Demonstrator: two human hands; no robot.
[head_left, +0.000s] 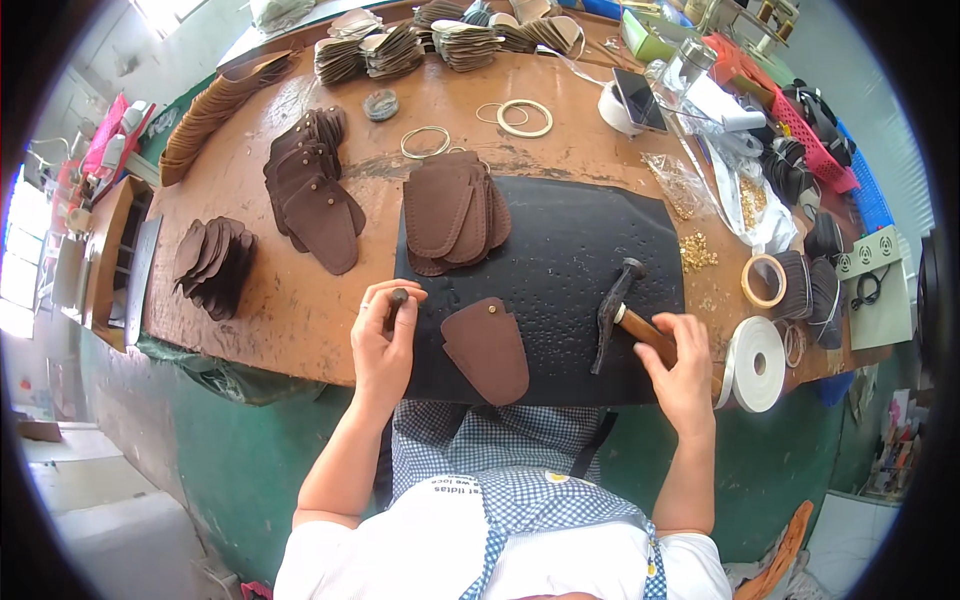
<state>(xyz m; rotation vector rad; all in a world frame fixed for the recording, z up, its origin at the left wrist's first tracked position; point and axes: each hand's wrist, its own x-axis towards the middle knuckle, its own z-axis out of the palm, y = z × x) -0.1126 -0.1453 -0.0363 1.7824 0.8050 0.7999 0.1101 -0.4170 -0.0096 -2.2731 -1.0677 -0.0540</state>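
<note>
Upright between the fingers and thumb of my left hand (385, 340) is a short, dark, round-topped metal tool (398, 297); its lower end is hidden. A brown leather piece (488, 350) with a gold stud near its top lies flat on the black mat (560, 220), between my hands. On the mat's right side rests a hammer (608, 315) with a dark metal head and wooden handle. My right hand (680, 365) is at the handle's end, fingers curved and spread loosely around it.
Brown leather stacks stand on the mat (445, 210), farther left (315, 200) and at the left edge (213, 265). Gold studs (697, 252) lie right of the mat, near a tape roll (764, 280) and a white roll (757, 365). Rings (525, 118) and more stacks (465, 45) lie beyond.
</note>
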